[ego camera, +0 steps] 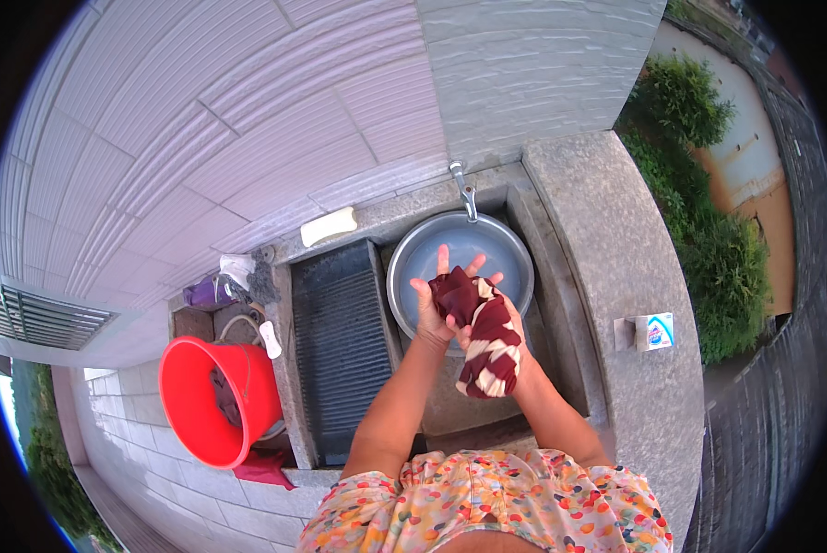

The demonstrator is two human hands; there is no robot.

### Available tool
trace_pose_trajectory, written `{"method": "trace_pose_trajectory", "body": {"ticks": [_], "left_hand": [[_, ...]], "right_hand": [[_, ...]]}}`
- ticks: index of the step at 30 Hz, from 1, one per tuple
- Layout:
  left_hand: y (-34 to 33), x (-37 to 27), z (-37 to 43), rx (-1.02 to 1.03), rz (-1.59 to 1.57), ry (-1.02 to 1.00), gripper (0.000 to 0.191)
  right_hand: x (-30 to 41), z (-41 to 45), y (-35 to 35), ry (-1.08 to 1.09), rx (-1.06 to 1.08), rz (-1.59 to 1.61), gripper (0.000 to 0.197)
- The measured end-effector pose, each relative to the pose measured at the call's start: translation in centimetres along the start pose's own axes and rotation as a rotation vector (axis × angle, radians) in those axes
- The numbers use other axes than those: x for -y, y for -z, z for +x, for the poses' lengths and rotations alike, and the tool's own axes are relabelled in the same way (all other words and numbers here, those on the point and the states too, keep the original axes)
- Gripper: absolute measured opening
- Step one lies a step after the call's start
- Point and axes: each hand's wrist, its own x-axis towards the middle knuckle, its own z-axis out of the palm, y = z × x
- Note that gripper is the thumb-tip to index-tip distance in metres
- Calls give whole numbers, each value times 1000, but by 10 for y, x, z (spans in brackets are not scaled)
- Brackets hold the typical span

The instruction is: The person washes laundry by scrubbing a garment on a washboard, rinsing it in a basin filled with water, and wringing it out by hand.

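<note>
A bundled, twisted cloth in maroon and cream stripes [488, 339] lies across both my hands, over the near side of a round metal basin [394, 276]. My left hand [433, 304] supports the plain maroon end, its thumb and fingers spread and nothing else in it. My right hand [514, 319] is wrapped around the cloth from the right side, partly hidden behind it. Cloudy, bluish water fills the basin, which stands in a stone sink under a chrome tap [467, 193].
Left of the basin is a dark ribbed washboard [341, 352]. A red bucket [265, 387] with cloth inside stands farther left, near a white brush [270, 339]. A white object [328, 227] rests on the back ledge. A small box [654, 332] sits on the right stone counter [635, 263].
</note>
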Motion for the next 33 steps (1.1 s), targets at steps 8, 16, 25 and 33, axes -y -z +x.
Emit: {"method": "trace_pose_trajectory", "body": {"ticks": [8,16,25,33], "left_hand": [[-43,-45,21,-218,621,207,32],[-46,-36,29,-476,1131,297,25],[47,-2,0,-687,1236,281,12],[42,-19,-38,-727,580,233,79]], "right_hand": [[-8,-15,-22,154,-163,-687,76],[-12,12,-6,328,-400,-1426,83],[-18,10,49,242,-769,-1705,65],[-10,-11,21,372,-467,-956,63]]}}
